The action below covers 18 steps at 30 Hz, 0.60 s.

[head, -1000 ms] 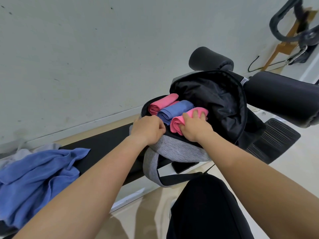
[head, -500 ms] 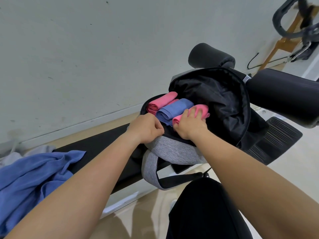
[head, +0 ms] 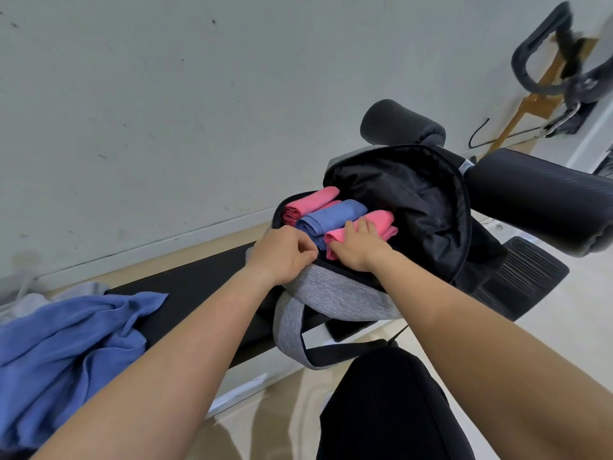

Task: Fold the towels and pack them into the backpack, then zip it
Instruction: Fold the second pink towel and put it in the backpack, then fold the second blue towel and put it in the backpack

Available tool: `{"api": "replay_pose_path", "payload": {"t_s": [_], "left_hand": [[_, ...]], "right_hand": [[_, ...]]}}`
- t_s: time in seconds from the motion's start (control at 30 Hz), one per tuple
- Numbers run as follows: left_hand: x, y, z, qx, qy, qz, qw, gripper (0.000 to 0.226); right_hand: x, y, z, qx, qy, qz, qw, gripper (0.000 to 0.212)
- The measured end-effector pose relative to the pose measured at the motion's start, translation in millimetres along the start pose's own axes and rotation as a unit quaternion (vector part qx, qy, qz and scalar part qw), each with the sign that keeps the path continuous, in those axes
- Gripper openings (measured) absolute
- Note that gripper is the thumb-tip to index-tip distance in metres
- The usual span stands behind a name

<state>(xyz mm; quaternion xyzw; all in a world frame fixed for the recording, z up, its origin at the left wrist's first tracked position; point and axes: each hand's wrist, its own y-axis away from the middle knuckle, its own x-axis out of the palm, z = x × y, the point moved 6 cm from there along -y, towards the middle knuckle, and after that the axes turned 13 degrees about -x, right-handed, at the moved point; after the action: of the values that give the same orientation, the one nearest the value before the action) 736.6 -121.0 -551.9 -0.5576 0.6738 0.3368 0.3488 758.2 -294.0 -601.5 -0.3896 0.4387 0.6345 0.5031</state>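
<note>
A grey backpack (head: 345, 297) with black lining lies open on a black bench, its flap thrown back. Inside, side by side, lie a far pink folded towel (head: 308, 204), a blue folded towel (head: 331, 217) and a near pink folded towel (head: 381, 220). My left hand (head: 282, 254) grips the near rim of the backpack's opening with curled fingers. My right hand (head: 358, 247) rests on the near pink towel, fingers pressing it down into the bag. A loose blue towel (head: 66, 346) lies crumpled on the bench at the left.
The black bench (head: 185, 293) runs along a pale wall. Black padded rollers (head: 537, 200) of exercise equipment stand right behind the backpack. A grey cloth (head: 49, 297) lies behind the blue towel. A black-clad leg (head: 381, 410) is at the bottom.
My right hand has slid slightly back toward me on the near pink towel, showing more of it. My left hand keeps its grip on the rim.
</note>
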Motion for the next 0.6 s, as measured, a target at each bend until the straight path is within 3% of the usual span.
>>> {"api": "replay_pose_path", "payload": {"t_s": [0.07, 0.13, 0.2, 0.3, 0.43, 0.6], "left_hand": [[-9.8, 7.1, -3.2, 0.014, 0.03, -0.022, 0.999, 0.012], [-23.7, 15.7, -2.8, 0.022, 0.054, -0.048, 0.997, 0.018], [-39.4, 23.7, 5.7, 0.009, 0.059, -0.069, 0.996, 0.024], [-65.9, 39.4, 30.2, -0.031, 0.04, -0.088, 0.995, 0.026], [-104.3, 72.5, 83.8, -0.09, 0.001, -0.125, 0.988, 0.026], [-142.7, 129.2, 169.2, -0.168, -0.015, -0.163, 0.972, 0.022]], "right_hand": [[-6.4, 6.2, 0.4, 0.012, -0.002, 0.001, 1.0, 0.077], [-20.3, 15.3, 12.0, 0.003, 0.02, -0.052, 0.998, 0.067], [-34.7, 24.9, 36.6, -0.039, 0.039, -0.114, 0.992, 0.057], [-44.5, 35.7, 90.7, -0.118, 0.029, -0.146, 0.982, 0.049], [-36.8, 50.1, 175.8, -0.207, -0.004, -0.135, 0.969, 0.046], [12.4, 58.4, 271.3, -0.3, -0.043, -0.056, 0.951, 0.047]]}}
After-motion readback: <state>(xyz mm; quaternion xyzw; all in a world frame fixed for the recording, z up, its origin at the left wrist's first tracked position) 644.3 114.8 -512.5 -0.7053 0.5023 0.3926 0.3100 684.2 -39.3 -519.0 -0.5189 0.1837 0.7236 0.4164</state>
